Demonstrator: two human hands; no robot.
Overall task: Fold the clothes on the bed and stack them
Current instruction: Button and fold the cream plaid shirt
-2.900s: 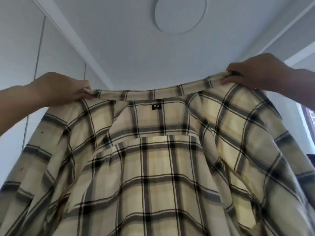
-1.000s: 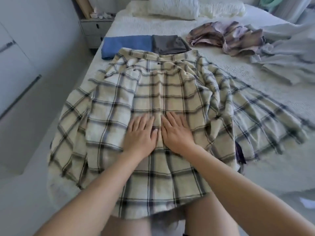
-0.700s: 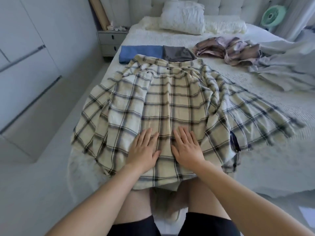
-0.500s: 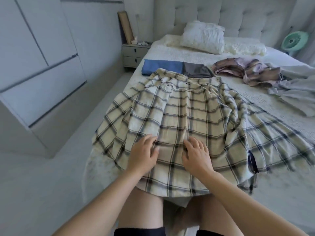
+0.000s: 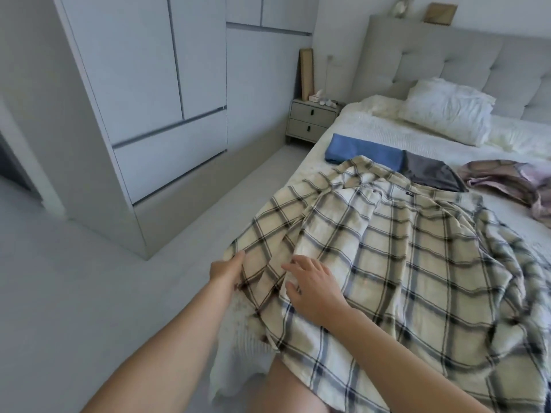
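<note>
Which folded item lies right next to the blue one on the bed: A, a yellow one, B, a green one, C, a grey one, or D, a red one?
C: a folded grey item lies right against the blue one on the bed, just beyond the plaid shirt.

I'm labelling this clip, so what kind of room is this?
A bedroom, most likely in a home: a made bed with a pillow and padded headboard, a small nightstand beside it, and tall built-in wardrobes along the wall.
</note>
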